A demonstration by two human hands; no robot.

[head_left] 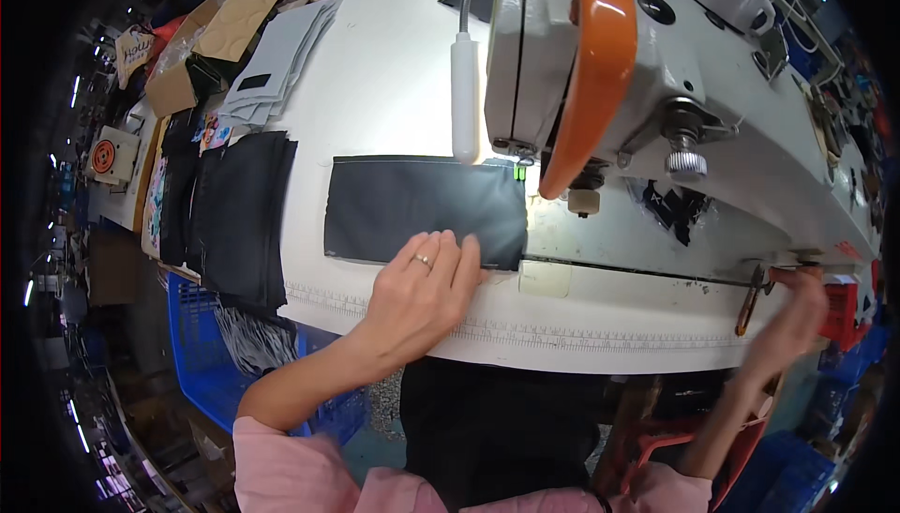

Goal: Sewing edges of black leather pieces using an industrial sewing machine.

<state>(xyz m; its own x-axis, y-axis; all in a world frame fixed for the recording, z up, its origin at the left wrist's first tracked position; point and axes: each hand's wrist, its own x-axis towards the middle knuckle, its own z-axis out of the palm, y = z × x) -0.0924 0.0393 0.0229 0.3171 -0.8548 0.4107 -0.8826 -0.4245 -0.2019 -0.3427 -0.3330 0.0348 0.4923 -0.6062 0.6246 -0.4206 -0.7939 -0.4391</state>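
Note:
A dark, rectangular fabric panel (412, 199) lies flat on the white table, its right end by the needle area of a sewing machine (548, 72). A light stitch line runs along its far edge. My left hand (427, 288), with a ring on one finger, rests on the panel's near edge, fingers stretched out and holding nothing. At the table's right end, my right hand (792, 311) is blurred by motion. Its fingertips are close to a metal part at the machine's base, beside a small slim tool (748, 302). I cannot make out whether it grips anything.
A stack of black panels (244, 218) lies at the left, with grey pieces (281, 63) behind it. A white gooseneck lamp (465, 100) and an orange guard (595, 63) stand above the panel. A blue crate (202, 354) sits below the table's left edge. A printed ruler (562, 335) follows the front edge.

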